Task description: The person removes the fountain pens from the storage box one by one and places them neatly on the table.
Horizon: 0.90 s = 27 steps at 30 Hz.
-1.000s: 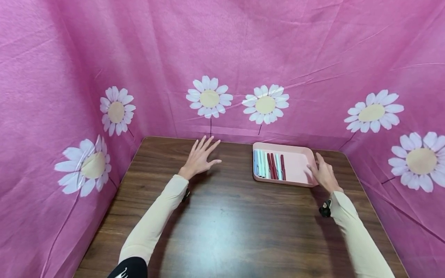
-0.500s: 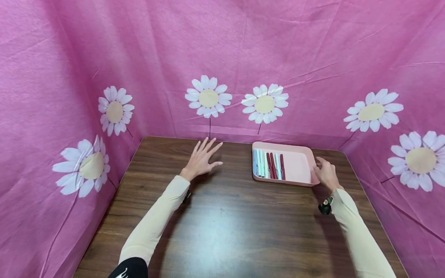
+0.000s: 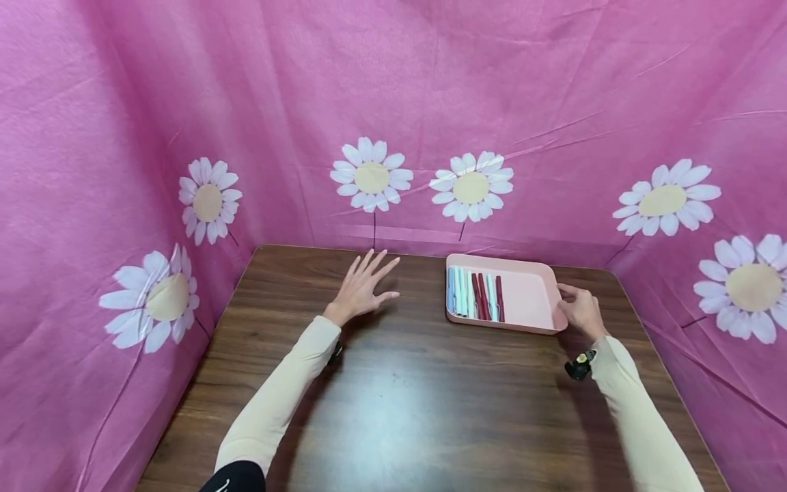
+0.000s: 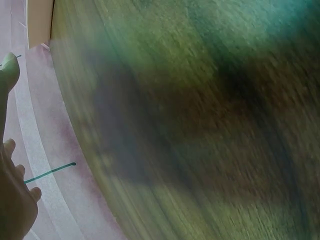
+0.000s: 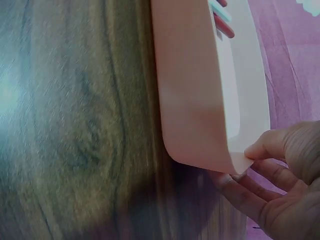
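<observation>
Okay, we see pens [image 3: 476,295] in pink tray [image 3: 527,301], daisy curtain [image 3: 418,89] behind.
Right hand [image 3: 583,312] pinches tray's end; left hand [image 3: 359,290] spread wide over table [image 3: 381,410].

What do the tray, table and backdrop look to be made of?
Tray: probably matte plastic; its thin, smooth wall curves round the corner without a visible seam.
Table: wood or wood-look laminate, I can't tell which, slightly glossy; brown grain shows, with a bright reflection.
Backdrop: likely thin cloth, mostly matte, judging by its soft folds and creases.
</observation>
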Available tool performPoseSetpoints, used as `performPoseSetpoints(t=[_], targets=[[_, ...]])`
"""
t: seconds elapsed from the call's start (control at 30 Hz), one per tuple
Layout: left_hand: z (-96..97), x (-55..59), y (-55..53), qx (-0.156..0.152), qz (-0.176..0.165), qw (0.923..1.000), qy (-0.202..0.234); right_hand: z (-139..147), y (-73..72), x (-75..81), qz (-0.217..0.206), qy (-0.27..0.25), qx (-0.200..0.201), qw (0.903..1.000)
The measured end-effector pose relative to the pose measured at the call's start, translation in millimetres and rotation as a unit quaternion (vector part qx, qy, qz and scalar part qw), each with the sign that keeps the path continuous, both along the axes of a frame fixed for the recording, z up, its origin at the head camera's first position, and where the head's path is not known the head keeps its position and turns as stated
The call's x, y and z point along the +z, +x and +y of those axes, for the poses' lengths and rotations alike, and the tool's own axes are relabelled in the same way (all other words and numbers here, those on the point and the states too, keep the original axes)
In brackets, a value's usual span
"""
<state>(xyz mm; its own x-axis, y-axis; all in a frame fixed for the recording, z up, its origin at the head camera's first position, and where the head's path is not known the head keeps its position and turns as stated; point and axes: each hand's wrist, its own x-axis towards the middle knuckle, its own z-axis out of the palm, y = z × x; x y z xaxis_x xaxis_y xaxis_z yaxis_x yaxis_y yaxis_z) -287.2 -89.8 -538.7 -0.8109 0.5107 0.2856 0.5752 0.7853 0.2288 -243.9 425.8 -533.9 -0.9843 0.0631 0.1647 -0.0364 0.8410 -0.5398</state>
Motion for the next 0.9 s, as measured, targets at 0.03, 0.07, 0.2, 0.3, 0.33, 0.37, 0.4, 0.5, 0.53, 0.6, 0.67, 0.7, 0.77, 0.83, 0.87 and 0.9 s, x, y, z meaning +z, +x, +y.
performPoseSetpoints(t=[0.03, 0.07, 0.2, 0.3, 0.33, 0.37, 0.4, 0.5, 0.53, 0.6, 0.67, 0.7, 0.77, 0.83, 0.87, 0.9], targets=[[0.6, -0.7, 0.4, 0.001, 0.0, 1.0, 0.0, -0.8, 0.2, 0.4, -0.006, -0.003, 0.0, 1.0], [1.0, -1.4, 0.8, 0.002, 0.001, 1.0, -0.001, -1.6, 0.0, 0.7, -0.011, -0.007, 0.001, 0.9999], [1.8, -2.2, 1.6, 0.007, -0.006, 1.0, 0.002, -4.7, -0.7, 2.6, -0.025, -0.021, 0.005, 0.9995], [2.8, -2.2, 1.9, 0.004, -0.022, 0.9998, 0.001, -4.7, -0.1, 3.6, -0.03, -0.031, 0.0, 0.9991], [3.3, -2.4, 1.9, 0.003, -0.028, 0.9996, 0.001, -4.3, 0.2, 3.9, -0.034, -0.038, -0.003, 0.9987], [3.6, -2.6, 2.1, 0.003, -0.037, 0.9993, -0.001, -3.8, 0.4, 3.9, -0.038, -0.045, -0.005, 0.9983], [3.9, -3.0, 2.3, 0.003, -0.042, 0.9991, -0.004, -3.5, 0.6, 3.8, -0.043, -0.057, -0.005, 0.9974], [4.0, -3.9, 2.8, 0.005, -0.05, 0.9987, -0.01, -3.5, 0.1, 4.3, -0.063, -0.106, 0.001, 0.9924], [4.1, -4.2, 2.9, 0.006, -0.051, 0.9986, -0.011, -3.5, -0.3, 4.1, -0.07, -0.118, 0.003, 0.9905], [4.5, -4.7, 2.7, 0.005, -0.048, 0.9987, -0.014, -3.5, -1.1, 3.7, -0.082, -0.136, 0.005, 0.9873], [5.5, -5.0, 2.1, 0.005, -0.048, 0.9987, -0.016, -3.9, -1.8, 3.7, -0.093, -0.142, 0.002, 0.9855], [6.0, -5.0, 1.9, 0.005, -0.048, 0.9987, -0.017, -4.0, -2.0, 3.9, -0.098, -0.144, 0.001, 0.9847], [7.2, -4.8, 1.5, 0.006, -0.052, 0.9985, -0.016, -4.3, -2.2, 4.5, -0.105, -0.145, 0.002, 0.9839], [8.2, -4.8, 1.3, 0.007, -0.056, 0.9983, -0.014, -5.1, -2.4, 5.1, -0.109, -0.15, 0.004, 0.9826], [8.8, -4.8, 1.3, 0.007, -0.057, 0.9982, -0.013, -5.4, -2.3, 5.3, -0.109, -0.149, 0.007, 0.9828], [9.4, -5.2, 1.2, 0.006, -0.06, 0.9981, -0.012, -5.7, -2.3, 5.0, -0.109, -0.151, 0.009, 0.9825]])
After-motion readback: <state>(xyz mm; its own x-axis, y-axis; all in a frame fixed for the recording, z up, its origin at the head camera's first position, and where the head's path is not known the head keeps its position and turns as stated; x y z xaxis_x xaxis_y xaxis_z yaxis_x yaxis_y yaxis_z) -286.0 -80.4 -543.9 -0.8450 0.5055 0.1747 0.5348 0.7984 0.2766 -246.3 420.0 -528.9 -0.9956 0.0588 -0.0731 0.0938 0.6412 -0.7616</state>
